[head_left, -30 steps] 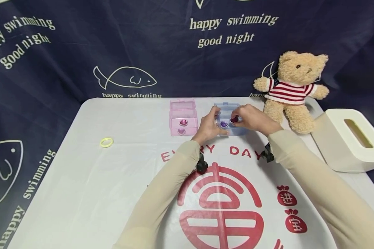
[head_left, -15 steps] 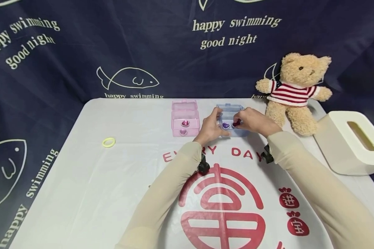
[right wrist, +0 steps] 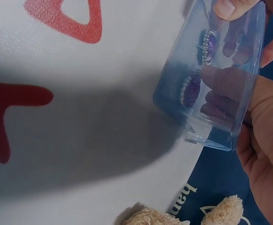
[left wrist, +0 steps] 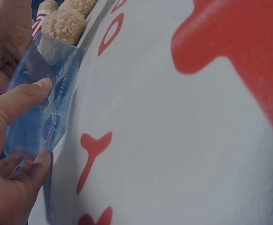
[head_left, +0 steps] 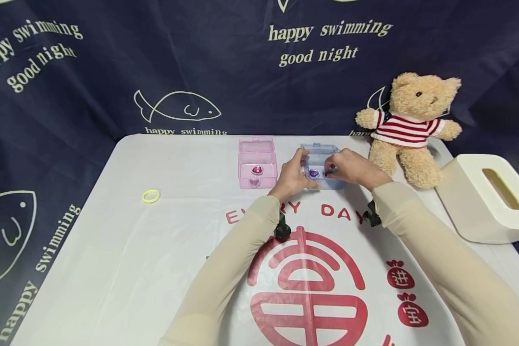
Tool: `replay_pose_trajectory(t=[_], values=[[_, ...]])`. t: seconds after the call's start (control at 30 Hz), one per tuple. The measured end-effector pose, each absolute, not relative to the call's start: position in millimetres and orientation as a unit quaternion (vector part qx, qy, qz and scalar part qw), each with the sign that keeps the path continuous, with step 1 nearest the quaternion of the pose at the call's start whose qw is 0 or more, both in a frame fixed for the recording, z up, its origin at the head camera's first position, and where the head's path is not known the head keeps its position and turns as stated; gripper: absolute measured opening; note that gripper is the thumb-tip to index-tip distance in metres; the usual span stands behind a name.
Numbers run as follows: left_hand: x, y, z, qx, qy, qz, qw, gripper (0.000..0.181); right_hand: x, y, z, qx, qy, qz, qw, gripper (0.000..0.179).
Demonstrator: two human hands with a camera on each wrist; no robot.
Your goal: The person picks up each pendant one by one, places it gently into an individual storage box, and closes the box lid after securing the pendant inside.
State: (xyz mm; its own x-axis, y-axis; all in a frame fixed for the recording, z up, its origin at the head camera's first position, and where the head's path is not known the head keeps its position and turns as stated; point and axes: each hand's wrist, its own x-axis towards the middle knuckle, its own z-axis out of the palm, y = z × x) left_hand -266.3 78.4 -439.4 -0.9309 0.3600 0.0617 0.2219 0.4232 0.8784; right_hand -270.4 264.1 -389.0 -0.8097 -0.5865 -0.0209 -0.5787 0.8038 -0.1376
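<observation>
A see-through blue box (head_left: 313, 184) stands with its lid up near the table's back. My left hand (head_left: 290, 177) grips its left side, the thumb (left wrist: 26, 93) on the near wall. My right hand (head_left: 351, 168) reaches into the box from the right. Through the wall, its curled fingers (right wrist: 220, 82) show at a purple gem (right wrist: 191, 89) with a beaded rim, mostly hidden from the head view. Left of it in the box sits another purple heart-shaped gem (head_left: 314, 173). A see-through pink box (head_left: 257, 158), also lid up, holds a magenta gem (head_left: 257, 170) and a pale pink gem (head_left: 254, 182).
A yellow ring (head_left: 151, 196) lies on the white table cover (head_left: 112, 250) at the left. A teddy bear (head_left: 404, 129) in a striped shirt sits behind and right of the blue box. A cream tissue box (head_left: 467, 206) stands at the right edge.
My right fingers have lowered the dark purple gem deeper into the blue box, and less of it shows. My left hand keeps its grip. The head view has shifted slightly.
</observation>
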Motion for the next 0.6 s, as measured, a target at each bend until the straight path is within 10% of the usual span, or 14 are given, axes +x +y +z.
replay_pose_trajectory(t=[0.37,0.6], values=[[-267,76,-439,0.175,0.829,0.526,0.075,0.09,-277,268,-380,-0.192,0.955,-0.19,-0.124,0.018],[-267,78,-440,0.171,0.83,0.526,0.073,0.09,-281,268,-384,0.021,0.946,-0.323,-0.007,0.054]])
